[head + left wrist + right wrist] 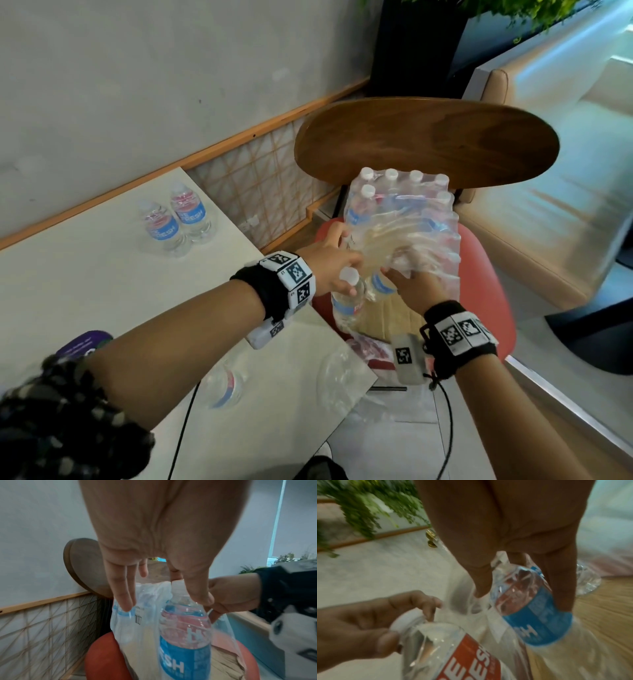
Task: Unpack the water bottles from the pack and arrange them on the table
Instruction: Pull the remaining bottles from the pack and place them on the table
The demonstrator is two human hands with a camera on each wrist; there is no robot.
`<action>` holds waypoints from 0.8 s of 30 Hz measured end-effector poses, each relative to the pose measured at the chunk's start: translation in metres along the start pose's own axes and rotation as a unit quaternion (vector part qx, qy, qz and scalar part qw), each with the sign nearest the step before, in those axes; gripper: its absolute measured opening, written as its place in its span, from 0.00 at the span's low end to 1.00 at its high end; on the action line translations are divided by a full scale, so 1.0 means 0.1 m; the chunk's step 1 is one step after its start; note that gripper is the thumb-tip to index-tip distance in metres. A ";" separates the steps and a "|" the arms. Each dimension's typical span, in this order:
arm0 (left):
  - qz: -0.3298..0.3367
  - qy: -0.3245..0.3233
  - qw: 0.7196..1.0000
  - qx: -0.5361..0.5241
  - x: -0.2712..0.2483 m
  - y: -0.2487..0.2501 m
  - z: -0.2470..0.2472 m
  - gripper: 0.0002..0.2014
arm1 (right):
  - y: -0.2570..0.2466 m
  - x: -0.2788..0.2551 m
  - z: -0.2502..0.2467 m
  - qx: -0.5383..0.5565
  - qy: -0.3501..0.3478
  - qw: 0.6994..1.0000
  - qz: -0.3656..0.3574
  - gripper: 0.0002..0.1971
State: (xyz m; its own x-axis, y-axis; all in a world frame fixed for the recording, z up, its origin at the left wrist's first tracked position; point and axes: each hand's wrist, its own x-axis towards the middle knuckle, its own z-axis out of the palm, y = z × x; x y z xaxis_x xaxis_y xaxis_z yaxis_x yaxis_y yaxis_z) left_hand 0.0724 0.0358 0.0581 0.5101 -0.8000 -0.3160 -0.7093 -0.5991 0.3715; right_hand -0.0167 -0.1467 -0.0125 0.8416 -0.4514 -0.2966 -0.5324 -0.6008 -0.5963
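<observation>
Hands: our left hand [330, 263] pinches the white cap of a clear plastic water bottle with a blue label [346, 303], thumb and forefinger at its neck; our right hand [412, 286] clutches the torn clear plastic wrap of the pack [423, 260].
Held bottle: we hold it upright at the open near end of the wrap, just above the red round chair seat [486, 274].
Pack: the shrink-wrapped pack of capped bottles [404, 202] sits on that seat, against the brown wooden chair back [428, 140].
Bench: the white bench [85, 281] on our left carries two upright bottles [178, 219] near the wall and one lying bottle [226, 385] near us.
</observation>
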 end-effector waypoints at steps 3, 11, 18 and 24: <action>0.022 -0.036 0.999 0.004 -0.23 -0.03 -0.07 0.17 | -0.04 -0.41 -0.02 0.097 -0.003 0.992 -0.074 0.09; 0.006 -0.093 0.995 0.043 -0.86 -0.19 0.02 0.15 | -0.43 -1.23 0.21 0.109 -0.087 0.974 -0.180 0.12; -0.055 -0.055 0.996 0.047 -1.22 -0.40 0.20 0.17 | -0.79 -1.53 0.93 -0.014 -0.142 0.974 -0.174 0.16; -0.104 0.039 0.992 -0.054 -1.53 -0.84 0.14 0.28 | -0.66 -1.49 0.92 0.245 -0.232 0.941 -0.040 0.42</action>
State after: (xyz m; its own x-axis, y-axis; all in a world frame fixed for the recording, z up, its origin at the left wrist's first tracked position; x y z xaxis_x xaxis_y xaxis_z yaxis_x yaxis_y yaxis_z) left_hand 0.0471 0.2096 0.0630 0.6788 -0.6566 -0.3288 -0.5305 -0.7481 0.3987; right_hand -0.0985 0.0212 0.0020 0.8871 -0.0131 -0.4615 -0.4550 -0.1933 -0.8692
